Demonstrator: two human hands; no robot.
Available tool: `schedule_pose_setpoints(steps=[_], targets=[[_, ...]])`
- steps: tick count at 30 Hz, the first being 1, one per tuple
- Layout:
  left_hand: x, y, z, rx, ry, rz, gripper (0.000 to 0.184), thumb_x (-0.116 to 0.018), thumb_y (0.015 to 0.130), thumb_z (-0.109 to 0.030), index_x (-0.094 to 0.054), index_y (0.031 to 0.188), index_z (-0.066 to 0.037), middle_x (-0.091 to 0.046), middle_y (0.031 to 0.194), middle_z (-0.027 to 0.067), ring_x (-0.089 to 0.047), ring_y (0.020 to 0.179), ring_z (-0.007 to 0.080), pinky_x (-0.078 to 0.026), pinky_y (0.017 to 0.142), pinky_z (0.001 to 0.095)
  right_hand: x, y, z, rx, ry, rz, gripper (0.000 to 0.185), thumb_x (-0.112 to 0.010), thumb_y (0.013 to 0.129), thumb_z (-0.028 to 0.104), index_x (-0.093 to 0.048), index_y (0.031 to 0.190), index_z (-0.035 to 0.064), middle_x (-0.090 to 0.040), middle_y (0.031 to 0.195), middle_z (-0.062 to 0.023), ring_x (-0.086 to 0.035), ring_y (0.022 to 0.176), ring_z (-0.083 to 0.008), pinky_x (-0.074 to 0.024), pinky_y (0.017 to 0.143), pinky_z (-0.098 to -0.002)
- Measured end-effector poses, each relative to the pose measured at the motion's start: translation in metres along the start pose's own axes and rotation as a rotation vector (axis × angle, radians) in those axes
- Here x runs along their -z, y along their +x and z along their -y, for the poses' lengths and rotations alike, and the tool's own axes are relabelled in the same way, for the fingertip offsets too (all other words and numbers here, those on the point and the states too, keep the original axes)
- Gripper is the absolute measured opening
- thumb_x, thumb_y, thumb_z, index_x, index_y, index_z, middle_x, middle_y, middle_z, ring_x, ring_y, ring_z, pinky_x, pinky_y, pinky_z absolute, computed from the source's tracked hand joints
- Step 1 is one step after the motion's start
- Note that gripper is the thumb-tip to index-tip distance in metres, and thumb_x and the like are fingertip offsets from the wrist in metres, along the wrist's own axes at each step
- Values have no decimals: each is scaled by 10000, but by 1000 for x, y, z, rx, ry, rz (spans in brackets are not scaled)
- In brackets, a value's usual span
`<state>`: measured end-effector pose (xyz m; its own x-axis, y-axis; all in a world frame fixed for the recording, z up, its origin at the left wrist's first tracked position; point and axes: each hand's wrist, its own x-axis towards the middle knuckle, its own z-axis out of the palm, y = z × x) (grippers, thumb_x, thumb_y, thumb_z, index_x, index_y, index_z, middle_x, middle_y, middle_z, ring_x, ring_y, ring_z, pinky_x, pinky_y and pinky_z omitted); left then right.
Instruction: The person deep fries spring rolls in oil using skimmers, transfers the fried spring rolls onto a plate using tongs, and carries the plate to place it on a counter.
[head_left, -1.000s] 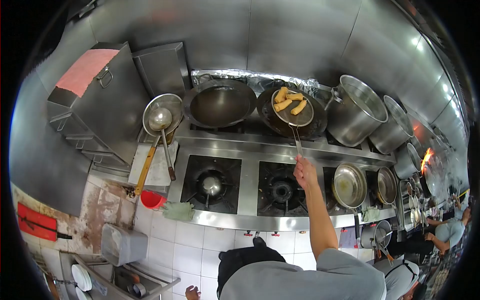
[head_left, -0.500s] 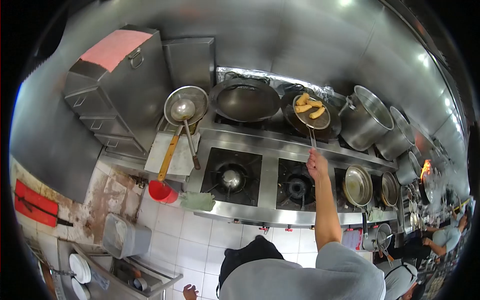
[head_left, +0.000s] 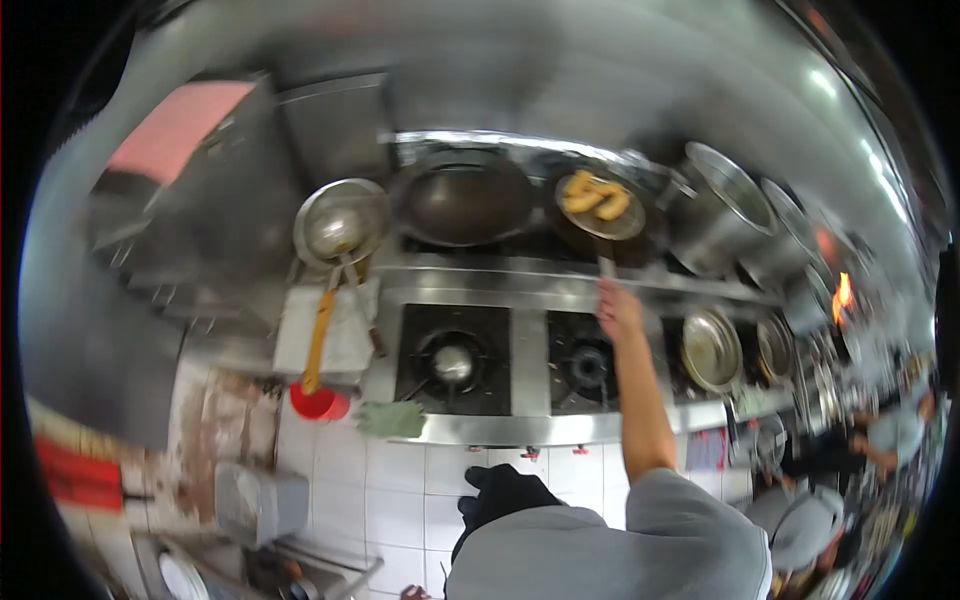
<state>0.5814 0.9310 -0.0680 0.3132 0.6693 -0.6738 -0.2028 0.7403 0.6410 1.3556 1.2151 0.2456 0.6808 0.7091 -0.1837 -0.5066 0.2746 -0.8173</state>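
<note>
Right hand [head_left: 620, 311] wrapped firmly round the skimmer [head_left: 612, 230] handle. Fried rolls [head_left: 584, 201] heaped loose on its mesh, above the dark wok [head_left: 650, 230]; blur stops me telling whether they touch. My worry: a wrist twist could tip pieces into the wok. Left hand [head_left: 413, 593], well nearer than the wok, cropped; I can't tell its grip.

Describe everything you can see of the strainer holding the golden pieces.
The strainer is round, shallow and metal-looking, with a straight handle running down to the right hand, which grips it. Golden pieces lie together in the bowl, over a dark wok; whether strainer and wok touch is unclear. Blur softens fine detail.
</note>
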Motion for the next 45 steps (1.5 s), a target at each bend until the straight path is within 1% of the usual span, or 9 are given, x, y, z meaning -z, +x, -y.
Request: schedule_pose_setpoints(steps=[1,2,11,13,16,22,34,37,45], targets=[[-10,-16,10,-119,862,-313,265,-619,788,-199,-655,1030,-97,-689,932,36,-582,1061,262,-443,912,433,11,8,-8,-1,44,81,265,-526,954,220,-588,1049,-20,-476,665,38,-370,455,-51,-310,389,-189],[-11,-16,6,-96,997,-357,275,-609,801,-198,-633,1052,-87,-679,946,55,-581,1033,265,-458,891,446,5,2,-10,12,114,102,275,-538,944,217,-582,1076,-20,-461,644,45,-375,457,-52,-305,385,-189],[25,89,-110,-226,332,-157,389,-519,919,-182,-430,1253,-1,-592,1072,232,-570,777,292,-592,702,561,-35,-25,10,-72,-56,-72,143,-555,941,173,-521,877,49,-395,562,48,-333,394,-55,-241,346,-212],[21,128,-164,-75,236,-163,327,-631,833,-137,-531,1142,-97,-576,813,40,-581,605,157,-415,471,248,-34,-23,11,-85,-52,-74,149,-559,939,178,-529,877,46,-396,566,50,-328,395,-54,-239,346,-212],[-35,123,-195,-172,454,-451,354,-619,842,-138,-518,1176,-79,-595,835,40,-588,617,133,-407,471,236,-25,-13,6,-82,-53,-50,164,-575,933,193,-548,877,41,-402,577,54,-320,397,-46,-242,347,-206],[-77,54,-166,-292,525,-605,321,-636,841,-78,-546,1142,-10,-610,761,89,-617,639,198,-485,602,275,-42,2,8,7,-222,5,183,-612,920,219,-570,876,47,-427,581,67,-360,411,-29,-271,331,-197],[-41,-55,7,326,135,-882,337,-632,859,-105,-485,1160,-141,-601,764,51,-595,581,227,-412,485,334,-210,-57,-21,-159,-228,343,202,-594,933,241,-543,905,47,-400,556,46,-330,392,-51,-242,349,-205],[-54,-55,-8,173,44,-948,369,-659,824,-133,-532,1160,-51,-604,731,68,-606,547,183,-368,370,284,-247,-71,-60,-297,-155,479,178,-586,934,219,-527,915,53,-392,548,43,-327,391,-50,-235,338,-210],[-105,-54,-25,-145,268,-1038,364,-641,842,-159,-532,1169,-42,-638,833,89,-646,673,169,-438,491,271,-282,-61,-212,-574,-87,622,185,-572,952,213,-518,908,42,-394,553,27,-332,390,-73,-249,348,-225]])
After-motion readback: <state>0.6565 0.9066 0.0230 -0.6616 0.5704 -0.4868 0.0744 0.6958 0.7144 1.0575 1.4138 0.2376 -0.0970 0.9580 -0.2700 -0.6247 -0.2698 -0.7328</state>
